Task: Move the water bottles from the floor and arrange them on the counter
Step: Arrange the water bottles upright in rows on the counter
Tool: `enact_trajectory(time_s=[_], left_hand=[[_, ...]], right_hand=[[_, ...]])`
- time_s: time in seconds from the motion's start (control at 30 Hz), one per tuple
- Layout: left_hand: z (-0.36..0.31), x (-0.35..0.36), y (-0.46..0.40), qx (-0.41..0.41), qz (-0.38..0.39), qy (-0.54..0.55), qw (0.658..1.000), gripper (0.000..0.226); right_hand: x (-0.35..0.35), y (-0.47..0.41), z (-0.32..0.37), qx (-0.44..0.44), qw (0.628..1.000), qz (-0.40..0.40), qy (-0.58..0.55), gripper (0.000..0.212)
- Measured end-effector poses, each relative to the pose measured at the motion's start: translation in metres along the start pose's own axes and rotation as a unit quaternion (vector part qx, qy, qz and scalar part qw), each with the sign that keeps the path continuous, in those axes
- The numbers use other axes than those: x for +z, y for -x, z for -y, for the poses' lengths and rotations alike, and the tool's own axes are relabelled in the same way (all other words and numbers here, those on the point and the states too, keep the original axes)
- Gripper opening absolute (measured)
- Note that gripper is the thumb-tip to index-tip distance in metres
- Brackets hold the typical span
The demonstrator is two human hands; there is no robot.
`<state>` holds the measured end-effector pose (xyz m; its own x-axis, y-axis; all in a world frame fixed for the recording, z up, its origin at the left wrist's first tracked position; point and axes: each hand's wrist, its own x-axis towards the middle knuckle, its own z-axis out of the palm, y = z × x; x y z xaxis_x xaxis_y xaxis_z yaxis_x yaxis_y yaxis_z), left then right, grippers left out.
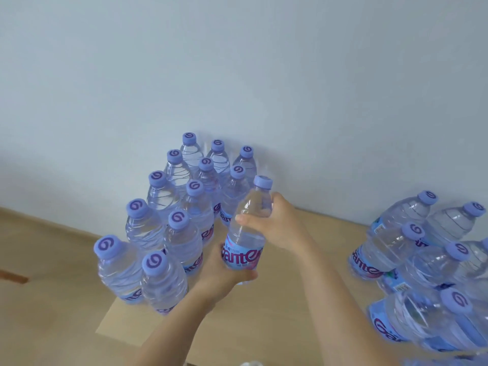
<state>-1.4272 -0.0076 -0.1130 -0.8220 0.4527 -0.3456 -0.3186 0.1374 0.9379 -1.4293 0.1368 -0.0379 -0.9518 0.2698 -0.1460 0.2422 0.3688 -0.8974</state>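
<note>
1. Bottle [245, 228] held by both hands just above the counter [303, 299], tilted with its cap toward the wall [237, 62].
2. Left hand [224, 270] cups its base with fingers curled round the label; right hand [274, 220] wraps the upper body near the neck.
3. Risk: thin clear plastic flexes, so the bottle may slip or land crooked.
4. Risk: set down tilted, it could knock the left group of bottles [174, 220] just beside it and topple several.
5. Right group of bottles [427, 249] stands well apart, an unlikely hit.
6. Look: clear ribbed body, full of water, purple cap, blue label.
</note>
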Motion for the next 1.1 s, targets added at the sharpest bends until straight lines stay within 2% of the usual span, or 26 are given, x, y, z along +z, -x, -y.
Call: enact_trajectory(time_s=[0.07,0.13,0.23,0.53,0.67,0.73,0.8,0.87,0.9,0.97,1.03,1.1], left_hand=[[0.011,0.002,-0.009,-0.021,-0.104,-0.009,0.994,0.057],[0.023,0.008,-0.012,-0.057,-0.162,-0.048,0.984,0.057],[0.035,0.012,-0.013,-0.099,-0.133,-0.051,0.985,0.067],[0.032,-0.003,-0.032,-0.154,-0.067,0.037,0.985,0.063],[0.035,-0.006,-0.035,-0.155,-0.056,0.027,0.986,0.061],[0.034,-0.003,-0.035,-0.149,-0.063,0.033,0.986,0.054],[0.030,0.005,-0.034,-0.147,-0.105,0.023,0.983,0.039],[0.024,0.016,-0.031,-0.165,-0.131,0.010,0.978,0.037],[0.022,0.024,-0.030,-0.162,-0.115,-0.004,0.980,0.041],[0.019,0.045,-0.023,-0.108,-0.025,-0.030,0.993,0.043],[0.019,0.070,-0.012,-0.047,0.046,0.028,0.997,0.022],[0.024,0.093,-0.002,-0.058,0.114,0.082,0.988,0.024]], right_hand=[[0.013,-0.008,-0.007,-0.008,1.000,0.025,0.012,0.047],[0.027,-0.014,-0.015,-0.023,0.999,0.031,0.029,0.054],[0.043,-0.023,-0.024,-0.052,0.998,0.026,0.006,0.056],[0.055,-0.038,-0.045,-0.058,0.998,-0.003,0.001,0.059],[0.058,-0.039,-0.049,-0.056,0.998,-0.011,0.011,0.067],[0.059,-0.038,-0.052,-0.051,0.999,-0.006,0.013,0.070],[0.060,-0.034,-0.051,-0.044,0.999,-0.002,0.021,0.076],[0.057,-0.025,-0.048,-0.034,0.999,-0.005,0.028,0.088],[0.054,-0.019,-0.048,-0.034,0.999,-0.011,0.036,0.091],[0.041,-0.001,-0.050,-0.028,0.997,-0.019,0.067,0.085],[0.022,0.024,-0.056,0.012,0.995,-0.018,0.095,0.075],[-0.003,0.056,-0.063,0.045,0.991,-0.029,0.120,0.066]])
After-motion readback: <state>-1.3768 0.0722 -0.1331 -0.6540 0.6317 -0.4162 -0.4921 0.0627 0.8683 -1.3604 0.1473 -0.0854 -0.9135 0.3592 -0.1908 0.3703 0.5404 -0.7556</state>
